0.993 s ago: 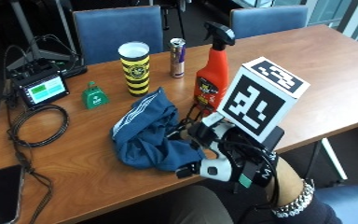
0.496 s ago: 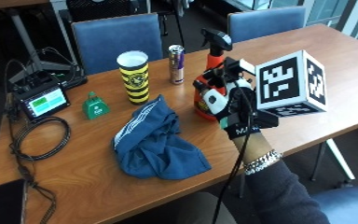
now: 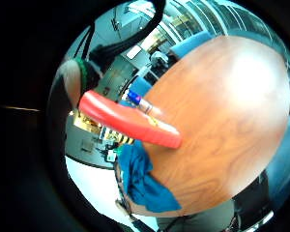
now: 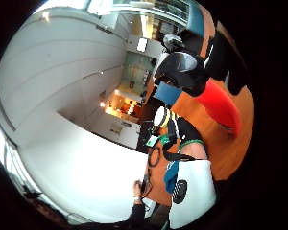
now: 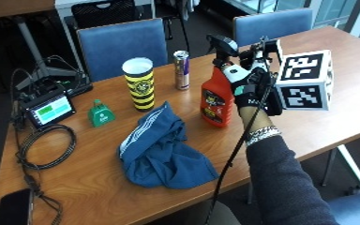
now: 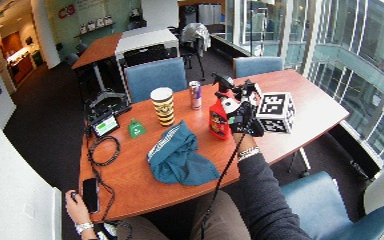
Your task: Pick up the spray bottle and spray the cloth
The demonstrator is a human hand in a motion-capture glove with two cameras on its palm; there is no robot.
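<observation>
Outside view shows the gloved hand (image 5: 251,91) curled round the neck of the red bottle (image 5: 216,96), which stands on the bench (image 5: 330,108) beside the blue cloth (image 5: 161,150). Best lift it straight, then aim the nozzle down at the cloth.
</observation>
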